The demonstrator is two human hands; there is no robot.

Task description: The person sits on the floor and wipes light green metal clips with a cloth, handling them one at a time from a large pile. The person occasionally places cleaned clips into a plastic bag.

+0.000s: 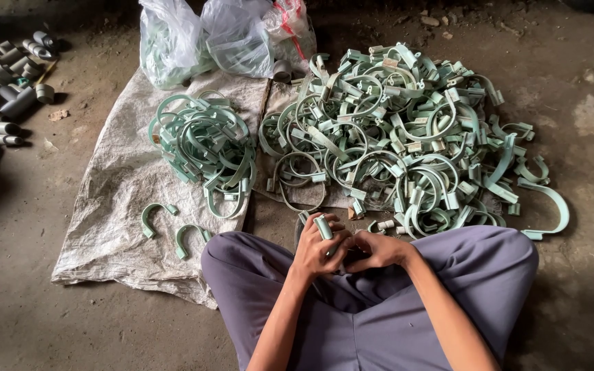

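I sit cross-legged on the dirt floor (586, 206) with both hands together over my lap. My left hand (316, 253) is curled around a small pale green plastic clamp piece (323, 227), its fingers (326, 249) pressed on it so that the piece sticks up above my knuckles. My right hand (374, 250) meets the left, its fingers folded in against the same piece; how firmly they pinch it I cannot tell.

Just beyond my knees lies a big loose heap of pale green curved plastic pipe clamps (407, 130). To its left, on a worn white woven sack (115, 199), sits a smaller tidier pile of the same clamps (204, 148), with two single U-shaped clamps (173, 227) nearer me. Clear plastic bags (214, 38) stand behind the piles, and grey pipe fittings (5, 82) lie far left.
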